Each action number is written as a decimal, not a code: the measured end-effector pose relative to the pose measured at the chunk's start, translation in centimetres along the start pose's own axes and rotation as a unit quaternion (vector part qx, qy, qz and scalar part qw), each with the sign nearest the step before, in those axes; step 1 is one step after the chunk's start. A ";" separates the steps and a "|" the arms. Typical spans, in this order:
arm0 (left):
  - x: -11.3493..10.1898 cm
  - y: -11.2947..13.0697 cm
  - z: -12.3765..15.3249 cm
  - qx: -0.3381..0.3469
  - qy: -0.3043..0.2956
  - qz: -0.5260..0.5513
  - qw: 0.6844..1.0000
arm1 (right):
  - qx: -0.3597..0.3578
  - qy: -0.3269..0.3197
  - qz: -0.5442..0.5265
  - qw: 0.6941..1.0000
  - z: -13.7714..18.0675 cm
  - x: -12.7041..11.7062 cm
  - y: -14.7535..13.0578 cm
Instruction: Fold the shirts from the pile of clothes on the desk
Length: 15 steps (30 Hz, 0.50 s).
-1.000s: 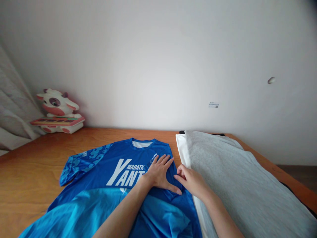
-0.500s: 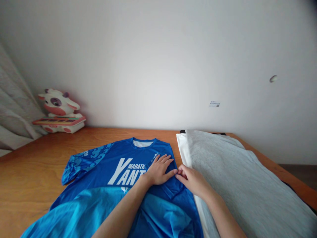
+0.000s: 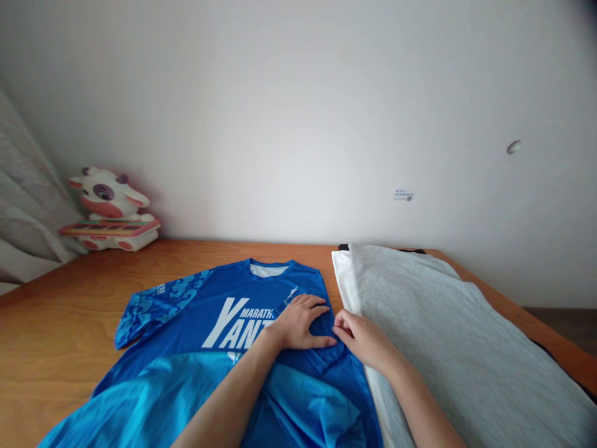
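Note:
A blue sports shirt (image 3: 205,317) with white lettering lies front up on the wooden table (image 3: 60,323), its left sleeve spread out and its right side folded in. My left hand (image 3: 298,323) lies on the shirt's chest, fingers bent and slightly apart, pressing the cloth. My right hand (image 3: 361,339) is at the shirt's right edge with fingers curled, pinching the blue fabric beside the left thumb.
A grey shirt (image 3: 448,336) lies over a white one (image 3: 345,280) on the table's right half. A cow-shaped toy (image 3: 109,208) stands at the back left by the wall. A curtain (image 3: 23,218) hangs at the left.
My left hand's fingers have drawn in from a flat spread to a bent pose. My right hand has stayed at the shirt's right edge, shifting slightly.

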<state>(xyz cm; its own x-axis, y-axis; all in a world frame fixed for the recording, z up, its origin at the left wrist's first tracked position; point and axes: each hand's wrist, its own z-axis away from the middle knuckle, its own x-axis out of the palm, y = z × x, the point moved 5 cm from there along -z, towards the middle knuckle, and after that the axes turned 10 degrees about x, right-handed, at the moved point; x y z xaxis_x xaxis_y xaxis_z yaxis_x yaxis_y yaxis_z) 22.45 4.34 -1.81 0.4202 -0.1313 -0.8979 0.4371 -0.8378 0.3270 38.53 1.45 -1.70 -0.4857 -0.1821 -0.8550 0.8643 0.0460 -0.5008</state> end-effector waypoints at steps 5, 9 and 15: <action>0.2 0.1 0.0 0.000 -0.018 -0.015 1.000 | 0.003 0.002 0.001 1.000 0.0 0.1 0.1; 0.7 0.0 0.2 -0.007 -0.058 -0.007 0.998 | -0.002 0.006 0.002 1.000 -0.2 0.3 0.3; 1.0 -0.2 0.3 0.003 -0.085 -0.001 0.996 | -0.005 0.006 -0.005 1.000 -0.1 0.3 0.2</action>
<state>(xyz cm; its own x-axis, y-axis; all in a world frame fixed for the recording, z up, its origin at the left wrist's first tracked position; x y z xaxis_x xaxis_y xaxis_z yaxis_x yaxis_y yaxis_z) 22.50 4.19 -2.85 0.2774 -0.2166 -0.9360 0.4330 -0.8415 0.3231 38.54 1.50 -2.05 -0.4967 -0.1700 -0.8511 0.8577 0.0537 -0.5113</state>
